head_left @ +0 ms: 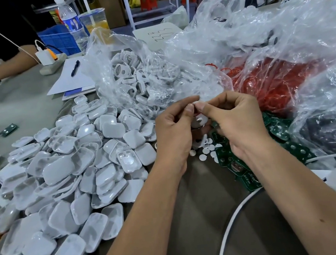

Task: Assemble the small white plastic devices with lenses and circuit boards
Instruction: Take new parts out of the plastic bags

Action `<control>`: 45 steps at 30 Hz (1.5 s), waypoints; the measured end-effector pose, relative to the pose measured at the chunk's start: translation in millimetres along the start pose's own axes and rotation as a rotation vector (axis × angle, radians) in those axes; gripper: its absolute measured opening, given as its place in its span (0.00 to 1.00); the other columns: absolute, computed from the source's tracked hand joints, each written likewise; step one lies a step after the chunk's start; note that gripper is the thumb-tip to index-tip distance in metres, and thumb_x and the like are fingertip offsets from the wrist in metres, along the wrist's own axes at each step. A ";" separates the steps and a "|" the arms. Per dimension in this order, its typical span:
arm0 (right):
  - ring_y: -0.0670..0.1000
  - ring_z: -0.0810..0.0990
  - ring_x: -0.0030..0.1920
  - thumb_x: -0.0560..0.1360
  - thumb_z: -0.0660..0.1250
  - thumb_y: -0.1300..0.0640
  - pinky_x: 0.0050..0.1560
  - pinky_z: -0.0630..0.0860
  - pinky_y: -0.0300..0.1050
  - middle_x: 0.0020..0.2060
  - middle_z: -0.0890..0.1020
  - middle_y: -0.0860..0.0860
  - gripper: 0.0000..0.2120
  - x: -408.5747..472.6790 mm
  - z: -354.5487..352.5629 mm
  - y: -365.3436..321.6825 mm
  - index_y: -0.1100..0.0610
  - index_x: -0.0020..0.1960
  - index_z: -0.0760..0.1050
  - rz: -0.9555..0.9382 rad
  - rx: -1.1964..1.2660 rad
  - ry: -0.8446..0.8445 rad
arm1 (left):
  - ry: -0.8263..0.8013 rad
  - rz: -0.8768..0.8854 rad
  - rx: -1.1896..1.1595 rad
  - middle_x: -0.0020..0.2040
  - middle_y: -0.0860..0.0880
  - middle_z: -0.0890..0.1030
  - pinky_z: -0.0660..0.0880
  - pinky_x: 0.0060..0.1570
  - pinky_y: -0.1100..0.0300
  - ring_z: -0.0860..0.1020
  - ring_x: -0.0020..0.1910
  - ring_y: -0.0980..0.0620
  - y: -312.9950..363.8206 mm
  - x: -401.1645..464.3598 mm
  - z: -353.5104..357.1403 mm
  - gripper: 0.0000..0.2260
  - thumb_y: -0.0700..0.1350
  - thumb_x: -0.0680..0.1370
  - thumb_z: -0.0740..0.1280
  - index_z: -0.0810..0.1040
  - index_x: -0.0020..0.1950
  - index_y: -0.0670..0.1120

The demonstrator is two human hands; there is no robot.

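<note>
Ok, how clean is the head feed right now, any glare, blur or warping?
Head view: glare on the clear plastic bags and glossy white shells; wide-angle bending toward the edges; the small white part pinched between left hand and right hand is soft.

Two bare forearms reach in from the lower edge, no sleeves, watch or bracelets on either wrist. The left hand [173,131] and right hand [233,120] wear no gloves or rings; fingernails are short and unpainted. A small dark spot marks the right forearm.
</note>
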State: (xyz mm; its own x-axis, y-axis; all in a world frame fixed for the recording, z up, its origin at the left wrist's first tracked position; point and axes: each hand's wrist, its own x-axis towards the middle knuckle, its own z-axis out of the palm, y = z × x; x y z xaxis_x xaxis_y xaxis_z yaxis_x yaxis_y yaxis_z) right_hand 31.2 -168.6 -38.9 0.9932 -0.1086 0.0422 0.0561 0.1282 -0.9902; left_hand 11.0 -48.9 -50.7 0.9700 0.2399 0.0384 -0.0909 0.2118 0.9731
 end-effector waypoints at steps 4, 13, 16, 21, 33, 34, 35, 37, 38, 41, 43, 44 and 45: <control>0.56 0.85 0.35 0.69 0.82 0.60 0.30 0.80 0.43 0.40 0.83 0.61 0.09 -1.4 -0.6 -6.3 0.61 0.44 0.83 0.098 0.090 -0.068 | -0.073 -0.002 -0.059 0.51 0.42 0.87 0.85 0.45 0.47 0.86 0.49 0.42 4.2 0.3 -5.7 0.09 0.37 0.84 0.64 0.85 0.56 0.42; 0.59 0.85 0.41 0.62 0.83 0.55 0.36 0.84 0.50 0.39 0.83 0.59 0.13 1.0 -4.3 -4.7 0.56 0.41 0.82 0.125 0.079 -0.122 | -0.177 -0.022 -0.146 0.54 0.36 0.85 0.84 0.50 0.44 0.85 0.54 0.38 7.2 1.5 -11.5 0.10 0.36 0.84 0.62 0.82 0.60 0.37; 0.54 0.84 0.35 0.69 0.82 0.59 0.32 0.82 0.49 0.35 0.85 0.54 0.08 1.2 -2.6 -0.8 0.56 0.40 0.83 -0.034 0.006 -0.075 | -0.163 -0.013 -0.181 0.57 0.37 0.84 0.84 0.49 0.49 0.84 0.57 0.38 6.6 2.7 -7.8 0.11 0.37 0.84 0.63 0.83 0.61 0.39; 0.50 0.86 0.33 0.70 0.81 0.61 0.30 0.79 0.39 0.34 0.85 0.52 0.06 0.9 -1.8 -1.7 0.55 0.43 0.85 -0.024 0.079 -0.047 | -0.156 0.029 -0.157 0.57 0.39 0.85 0.83 0.46 0.53 0.84 0.57 0.36 4.6 7.4 -7.0 0.11 0.37 0.84 0.64 0.84 0.62 0.43; 0.48 0.86 0.33 0.71 0.81 0.61 0.35 0.83 0.42 0.36 0.86 0.52 0.07 0.1 -0.9 1.4 0.52 0.44 0.85 -0.146 -0.160 -0.031 | -0.037 0.034 -0.036 0.40 0.45 0.85 0.83 0.42 0.51 0.85 0.46 0.39 2.4 5.5 -7.1 0.10 0.35 0.82 0.66 0.85 0.50 0.45; 0.48 0.86 0.33 0.72 0.80 0.61 0.34 0.82 0.41 0.36 0.86 0.50 0.07 0.3 -1.4 2.2 0.52 0.44 0.85 -0.160 -0.190 -0.031 | -0.023 0.020 -0.017 0.38 0.46 0.85 0.82 0.38 0.54 0.86 0.46 0.38 1.0 4.7 -6.4 0.10 0.35 0.82 0.67 0.85 0.49 0.46; 0.47 0.86 0.32 0.73 0.80 0.61 0.32 0.81 0.40 0.35 0.86 0.48 0.06 0.6 -1.7 2.7 0.52 0.45 0.84 -0.163 -0.208 -0.030 | -0.011 0.012 0.017 0.37 0.48 0.84 0.80 0.36 0.56 0.86 0.45 0.38 0.1 4.5 -5.7 0.09 0.36 0.82 0.67 0.86 0.49 0.47; 0.45 0.85 0.31 0.75 0.78 0.60 0.31 0.79 0.36 0.34 0.86 0.46 0.05 1.1 -3.6 1.7 0.52 0.45 0.84 -0.171 -0.245 -0.014 | 0.000 0.006 0.082 0.36 0.49 0.84 0.78 0.34 0.57 0.86 0.41 0.43 -0.6 4.8 -4.0 0.08 0.37 0.82 0.67 0.85 0.50 0.47; 0.43 0.85 0.30 0.77 0.76 0.59 0.31 0.77 0.33 0.33 0.86 0.46 0.04 1.7 -4.3 0.0 0.52 0.44 0.83 -0.186 -0.268 -0.002 | 0.004 0.008 0.083 0.36 0.50 0.84 0.79 0.33 0.56 0.86 0.38 0.45 -0.1 5.8 -3.8 0.08 0.37 0.82 0.67 0.85 0.51 0.45; 0.39 0.78 0.26 0.80 0.72 0.53 0.30 0.70 0.30 0.30 0.84 0.45 0.08 2.3 -9.1 -9.2 0.51 0.43 0.82 -0.266 -0.437 -0.034 | 0.022 0.008 0.042 0.37 0.49 0.85 0.81 0.40 0.53 0.87 0.38 0.48 3.5 10.7 -5.6 0.06 0.35 0.82 0.66 0.83 0.53 0.41; 0.41 0.71 0.24 0.77 0.75 0.49 0.28 0.67 0.33 0.26 0.80 0.47 0.09 -0.7 -12.1 -18.6 0.51 0.40 0.83 -0.320 -0.633 -0.232 | 0.060 0.030 0.067 0.40 0.47 0.87 0.82 0.35 0.56 0.86 0.37 0.51 5.3 14.8 -8.7 0.07 0.35 0.82 0.66 0.83 0.53 0.42; 0.41 0.69 0.24 0.75 0.77 0.48 0.29 0.66 0.34 0.25 0.78 0.46 0.09 -4.0 -11.9 -23.1 0.50 0.39 0.83 -0.324 -0.723 -0.378 | 0.083 0.039 0.094 0.41 0.46 0.87 0.81 0.34 0.57 0.85 0.36 0.52 5.6 16.4 -11.6 0.07 0.35 0.82 0.67 0.84 0.53 0.42; 0.42 0.68 0.25 0.71 0.80 0.48 0.30 0.65 0.36 0.23 0.75 0.45 0.08 -7.5 -11.0 -27.1 0.49 0.39 0.84 -0.310 -0.785 -0.531 | 0.094 0.041 0.106 0.42 0.45 0.87 0.81 0.35 0.57 0.85 0.36 0.51 5.9 18.0 -13.3 0.07 0.35 0.81 0.67 0.84 0.53 0.42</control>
State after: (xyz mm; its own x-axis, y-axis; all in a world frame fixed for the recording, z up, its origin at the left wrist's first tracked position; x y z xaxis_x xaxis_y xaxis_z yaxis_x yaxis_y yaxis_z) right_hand 21.1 -182.2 -13.8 0.8736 0.4527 0.1784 0.4278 -0.5398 -0.7250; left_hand 24.9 -30.8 -47.4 0.9400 0.3354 0.0623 -0.1012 0.0996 0.9899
